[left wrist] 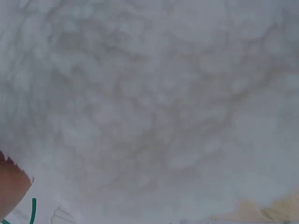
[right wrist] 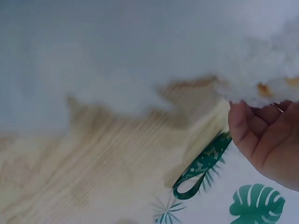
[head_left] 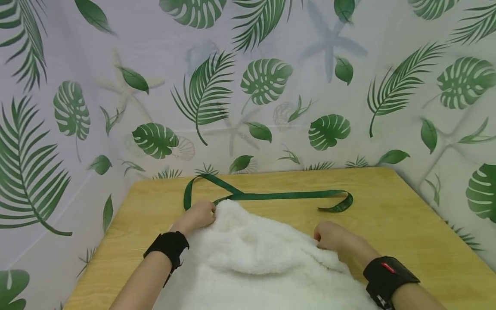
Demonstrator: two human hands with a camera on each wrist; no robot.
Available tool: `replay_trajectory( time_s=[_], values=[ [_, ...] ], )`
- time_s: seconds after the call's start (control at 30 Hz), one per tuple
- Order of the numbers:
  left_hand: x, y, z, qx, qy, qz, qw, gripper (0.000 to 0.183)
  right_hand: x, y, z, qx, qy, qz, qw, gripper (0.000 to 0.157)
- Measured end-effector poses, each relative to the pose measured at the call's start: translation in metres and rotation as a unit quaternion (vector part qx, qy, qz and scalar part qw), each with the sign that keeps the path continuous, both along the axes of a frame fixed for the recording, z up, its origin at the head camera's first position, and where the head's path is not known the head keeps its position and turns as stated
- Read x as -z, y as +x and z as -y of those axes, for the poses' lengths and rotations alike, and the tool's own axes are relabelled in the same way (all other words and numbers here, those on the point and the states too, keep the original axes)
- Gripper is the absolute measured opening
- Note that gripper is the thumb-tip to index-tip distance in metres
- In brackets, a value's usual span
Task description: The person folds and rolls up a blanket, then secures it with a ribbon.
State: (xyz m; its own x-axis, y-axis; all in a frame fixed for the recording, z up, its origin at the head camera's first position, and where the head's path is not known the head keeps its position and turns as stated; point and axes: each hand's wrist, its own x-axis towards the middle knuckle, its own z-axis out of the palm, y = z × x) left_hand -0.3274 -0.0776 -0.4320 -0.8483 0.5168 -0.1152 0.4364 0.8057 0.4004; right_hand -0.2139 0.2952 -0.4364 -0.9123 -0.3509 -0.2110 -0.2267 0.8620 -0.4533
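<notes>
A white, fluffy plush cloth [head_left: 255, 254] spreads from the front of the wooden table towards its middle. My left hand [head_left: 199, 214] grips its far left corner, close to a green ribbon [head_left: 286, 196]. On the right side, my right hand [head_left: 335, 236] pinches the cloth's edge with curled fingers. In the left wrist view the cloth [left wrist: 149, 107] fills nearly everything, and only a bit of the left hand [left wrist: 13, 189] shows. The right wrist view has the right hand [right wrist: 273, 142] holding the fluffy edge [right wrist: 261, 70], with the ribbon [right wrist: 205, 161] beyond.
The ribbon lies across the back of the wooden table [head_left: 387, 206], looped at its left and curled at its right end. A leaf-patterned sheet [head_left: 279, 129] hangs behind the table and along both sides. Black bands [head_left: 168, 249] wrap both wrists.
</notes>
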Motion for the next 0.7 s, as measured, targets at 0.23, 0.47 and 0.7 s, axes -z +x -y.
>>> replay_trajectory(
  time_s=[0.23,0.47,0.7],
  values=[
    [0.012,0.0,0.001,-0.01,0.01,-0.004,0.9999,0.016,-0.01,0.003,-0.002,0.063,0.002,-0.034,0.997,0.029],
    [-0.039,-0.004,0.026,-0.069,0.01,-0.111,0.9913,0.013,-0.066,-0.008,-0.025,0.1,0.027,-0.144,0.984,0.002],
    [-0.096,-0.007,0.04,-0.118,0.039,-0.316,0.9407,0.011,-0.109,-0.035,-0.019,0.124,0.037,-0.358,0.925,0.012]
  ],
)
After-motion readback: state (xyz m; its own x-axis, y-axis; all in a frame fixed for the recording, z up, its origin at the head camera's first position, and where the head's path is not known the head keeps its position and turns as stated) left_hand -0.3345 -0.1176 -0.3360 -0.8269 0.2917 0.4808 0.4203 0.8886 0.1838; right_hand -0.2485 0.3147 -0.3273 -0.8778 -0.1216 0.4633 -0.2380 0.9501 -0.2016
